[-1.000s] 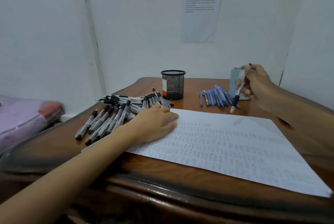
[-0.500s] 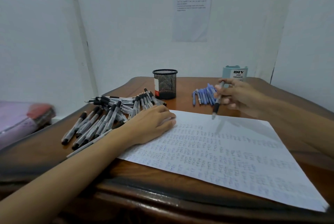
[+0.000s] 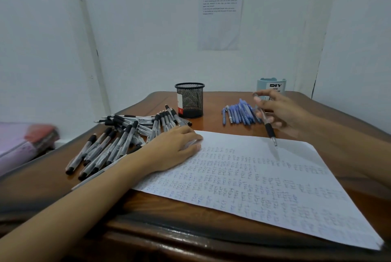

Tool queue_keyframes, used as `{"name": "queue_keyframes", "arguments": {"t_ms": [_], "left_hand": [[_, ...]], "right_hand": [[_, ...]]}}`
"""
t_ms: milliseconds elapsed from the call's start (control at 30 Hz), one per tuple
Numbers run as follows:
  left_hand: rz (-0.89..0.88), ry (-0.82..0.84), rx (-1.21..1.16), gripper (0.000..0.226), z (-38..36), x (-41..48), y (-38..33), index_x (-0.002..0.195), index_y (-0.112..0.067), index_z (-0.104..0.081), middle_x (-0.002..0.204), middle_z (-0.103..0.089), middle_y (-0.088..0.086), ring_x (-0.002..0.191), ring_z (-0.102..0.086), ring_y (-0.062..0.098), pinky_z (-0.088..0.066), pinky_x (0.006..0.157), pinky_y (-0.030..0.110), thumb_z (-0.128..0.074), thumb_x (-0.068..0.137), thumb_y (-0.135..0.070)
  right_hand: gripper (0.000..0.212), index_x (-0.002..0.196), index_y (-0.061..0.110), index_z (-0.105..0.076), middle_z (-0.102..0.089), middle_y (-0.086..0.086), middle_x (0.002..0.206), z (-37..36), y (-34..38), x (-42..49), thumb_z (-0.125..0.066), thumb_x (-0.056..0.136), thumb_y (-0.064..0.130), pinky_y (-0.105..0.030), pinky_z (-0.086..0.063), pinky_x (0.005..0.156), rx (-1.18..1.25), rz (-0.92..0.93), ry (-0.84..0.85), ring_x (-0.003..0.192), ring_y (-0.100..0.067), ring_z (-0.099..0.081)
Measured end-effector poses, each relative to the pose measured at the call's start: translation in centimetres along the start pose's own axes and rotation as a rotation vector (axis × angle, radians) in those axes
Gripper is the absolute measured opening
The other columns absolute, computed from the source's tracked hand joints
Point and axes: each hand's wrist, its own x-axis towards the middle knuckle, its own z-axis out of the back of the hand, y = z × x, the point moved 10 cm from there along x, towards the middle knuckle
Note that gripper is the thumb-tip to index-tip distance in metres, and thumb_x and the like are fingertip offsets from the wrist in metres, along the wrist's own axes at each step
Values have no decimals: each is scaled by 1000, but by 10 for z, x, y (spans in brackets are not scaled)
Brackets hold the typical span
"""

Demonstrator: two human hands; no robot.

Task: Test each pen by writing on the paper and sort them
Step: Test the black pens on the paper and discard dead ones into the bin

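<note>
Pen [image 3: 269, 131] with black grip is pinched by the right hand [image 3: 281, 111], tip just over the paper [image 3: 275, 187]. Left hand [image 3: 173, 147] rests flat on the paper, black pens [image 3: 118, 134] beside it.

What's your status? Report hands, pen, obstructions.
Left hand flat on paper, top-left corner. Right hand holds black-grip pen, tip just above paper. Nothing between tip and paper.

The one head view looked forward and down from close above the desk [image 3: 211, 238], its near edge low in frame, facing the wall [image 3: 148, 29].
</note>
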Motion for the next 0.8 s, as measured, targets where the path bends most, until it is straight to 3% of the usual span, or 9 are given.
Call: {"name": "queue_keyframes", "arguments": {"t_ms": [133, 300, 367, 467, 533, 633, 667, 733, 800], "left_hand": [[2, -1, -7, 44, 1, 0, 0, 139, -26, -40, 140, -38, -6, 128, -33, 7, -26, 103, 22, -32, 98, -40], [15, 2, -16, 43, 1, 1, 2, 138, -27, -41, 140, -39, -5, 127, -34, 8, -27, 104, 24, -33, 98, -40], [19, 3, -22, 43, 2, 1, 1, 138, -27, -41, 140, -39, -4, 127, -34, 8, -27, 105, 26, -34, 98, -40], [19, -3, -24, 42, 3, 0, 1, 138, -27, -42, 140, -39, -3, 128, -34, 9, -27, 105, 26, -34, 98, -40], [19, -4, -23, 42, 3, 0, 1, 137, -28, -42, 140, -39, -4, 128, -34, 9, -28, 105, 27, -34, 98, -40], [19, -4, -22, 41, 3, 1, 2, 137, -28, -42, 139, -40, -4, 127, -34, 9, -28, 105, 26, -34, 98, -40], [17, -5, -22, 41, 3, 1, 2, 137, -28, -42, 139, -40, -4, 127, -34, 8, -28, 104, 26, -35, 98, -40], [17, -7, -23, 41, 3, 1, 2, 136, -29, -43, 139, -40, -4, 127, -34, 9, -27, 104, 26, -35, 98, -39], [16, -8, -19, 40, 3, 1, 3, 136, -29, -43, 139, -40, -4, 127, -34, 9, -28, 104, 27, -35, 98, -39]], "right_hand": [[23, 117, 14, -51, -48, -7, 62, -3, -9, 3, -53, 94, 13, -13, -19, 26, -43, -9, -15, 31, -3, -31], [51, 124, 23, -46, -55, -8, 84, -15, -15, 2, -68, 80, 10, -12, -32, 31, 0, -67, 63, 37, -3, -39], [53, 122, 17, -50, -58, -9, 87, -16, -25, 1, -68, 76, 0, -11, -35, 32, 94, -140, 59, 44, -6, -43], [18, 88, 4, -55, -56, -9, 73, -12, -32, -1, -61, 80, -10, -9, -35, 31, 329, -202, -33, 35, -4, -48], [26, 69, 7, -46, -50, -4, 57, -3, -35, 3, -55, 86, -10, -10, -39, 33, 401, -198, -108, 30, -3, -45], [11, 80, 3, -52, -46, -1, 42, -11, -29, 1, -53, 91, 4, -20, -52, 42, 316, -143, -30, 35, -6, -51], [12, 90, 3, -57, -53, -3, 46, -19, -27, -1, -51, 94, 12, -23, -54, 46, 266, -135, 46, 42, -11, -59], [30, 103, 5, -64, -71, -11, 72, -37, -30, -9, -42, 98, 25, -25, -56, 50, 184, -154, 206, 61, -21, -70], [35, 105, 6, -67, -72, -16, 94, -48, -37, -15, -41, 98, 29, -25, -56, 49, 118, -175, 291, 68, -23, -72]]}}
